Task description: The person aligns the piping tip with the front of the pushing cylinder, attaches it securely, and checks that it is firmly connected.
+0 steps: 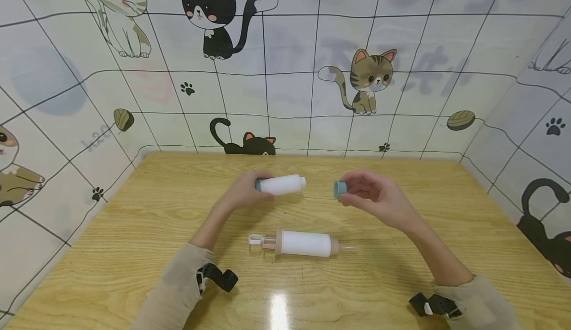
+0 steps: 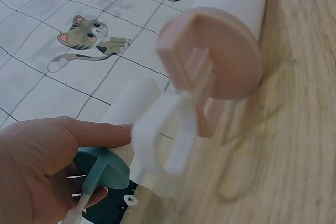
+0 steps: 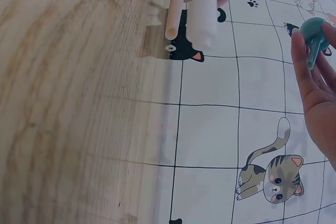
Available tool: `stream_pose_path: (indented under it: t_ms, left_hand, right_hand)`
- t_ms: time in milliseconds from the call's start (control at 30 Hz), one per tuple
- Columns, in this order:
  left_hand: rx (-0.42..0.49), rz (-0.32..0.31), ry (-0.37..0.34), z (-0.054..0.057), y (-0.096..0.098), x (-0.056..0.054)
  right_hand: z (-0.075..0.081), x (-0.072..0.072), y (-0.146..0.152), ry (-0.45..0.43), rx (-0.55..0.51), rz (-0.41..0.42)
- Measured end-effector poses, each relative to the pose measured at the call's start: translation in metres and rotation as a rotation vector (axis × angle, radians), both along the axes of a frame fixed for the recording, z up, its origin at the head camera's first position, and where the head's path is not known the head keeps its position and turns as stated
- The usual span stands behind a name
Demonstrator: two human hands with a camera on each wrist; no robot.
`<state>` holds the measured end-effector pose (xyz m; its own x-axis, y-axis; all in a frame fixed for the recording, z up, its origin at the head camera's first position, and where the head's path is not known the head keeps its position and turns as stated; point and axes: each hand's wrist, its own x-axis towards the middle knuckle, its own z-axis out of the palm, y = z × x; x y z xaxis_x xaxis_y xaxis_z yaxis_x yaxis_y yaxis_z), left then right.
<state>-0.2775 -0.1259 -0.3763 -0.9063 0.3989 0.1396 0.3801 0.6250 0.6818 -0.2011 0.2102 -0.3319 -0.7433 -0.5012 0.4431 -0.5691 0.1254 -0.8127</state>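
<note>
Beige fabric sleeves [image 1: 174, 285] with black plastic wrist mounts [image 1: 226, 279] reach over the near part of the pale wood-grain bench [image 1: 339, 295]. Beyond them, a white and pale-pink plastic syringe-shaped cylinder [image 1: 306, 244] lies on its side, roughly parallel to the bench's far edge, its white loop handle [image 1: 256, 240] toward the left edge and its thin nozzle [image 1: 349, 247] toward the right. Nearer the far edge, the left hand [image 1: 244, 191] has its grip closed around the teal-ended back of a white plastic cylinder [image 1: 282, 185], whose narrow white neck [image 1: 303, 182] points toward the right hand [image 1: 374, 193]. That hand's grip pinches a small teal plastic nozzle cap [image 1: 340, 189], near the neck but apart from it. Behind the far edge stands a white sheet printed with cartoon cats [image 1: 290, 92].
</note>
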Motion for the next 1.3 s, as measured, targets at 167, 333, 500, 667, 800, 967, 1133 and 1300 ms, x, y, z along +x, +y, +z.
stream_pose_path:
  t_ms: [167, 333, 500, 667, 800, 967, 1133, 1300]
  left_hand:
    - [0.02, -0.014, 0.018, 0.014, 0.001, 0.005]
    - [0.055, -0.033, 0.026, 0.026, 0.004, 0.011]
    - [0.068, -0.044, 0.052, 0.035, 0.007, 0.016]
    - [0.065, -0.06, 0.075, 0.042, 0.009, 0.022]
    - [0.061, -0.083, 0.098, 0.047, 0.011, 0.028]
    - [0.057, -0.123, 0.128, 0.054, 0.015, 0.037]
    - [0.057, -0.149, 0.167, 0.06, 0.018, 0.045]
    - [0.078, -0.167, 0.179, 0.061, 0.016, 0.049]
  right_hand:
    - [0.0, 0.0, 0.002, -0.01, 0.002, -0.013]
    - [0.001, 0.0, 0.004, -0.009, 0.009, -0.032]
    - [0.002, 0.0, 0.005, -0.001, 0.014, -0.046]
    - [0.002, -0.001, 0.006, 0.008, 0.019, -0.055]
    - [0.003, -0.001, 0.005, 0.009, 0.018, -0.056]
    - [0.003, 0.0, 0.005, 0.004, 0.03, -0.071]
    - [0.003, 0.0, 0.006, 0.022, 0.038, -0.076]
    - [0.004, 0.001, 0.005, 0.041, 0.042, -0.083]
